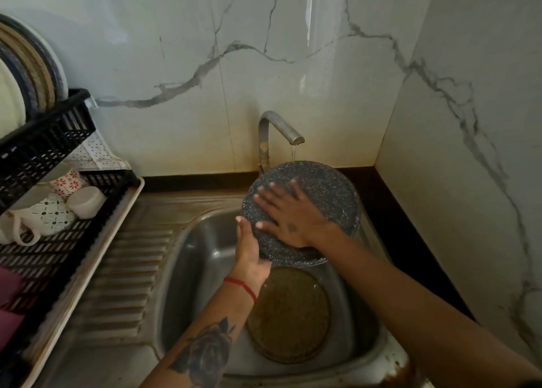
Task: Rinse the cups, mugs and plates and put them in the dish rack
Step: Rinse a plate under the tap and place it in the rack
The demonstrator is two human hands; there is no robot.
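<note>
Speckled plate (322, 188), tilted under tap (280, 126) at twelve o'clock for rinsing: left hand (249, 250) cradles rim, right hand (289, 211) spread flat, rubbing.

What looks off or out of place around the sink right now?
Little stands out. A brown plate lies flat in the sink, not yet rinsed. Brownish staining runs along the wall behind the tap. The speckled plate looks intact.

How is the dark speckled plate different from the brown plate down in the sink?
The speckled plate is dark grey, held tilted under the tap by the left hand and right hand. The brown plate lies flat in the sink, untouched. Both are round.
</note>
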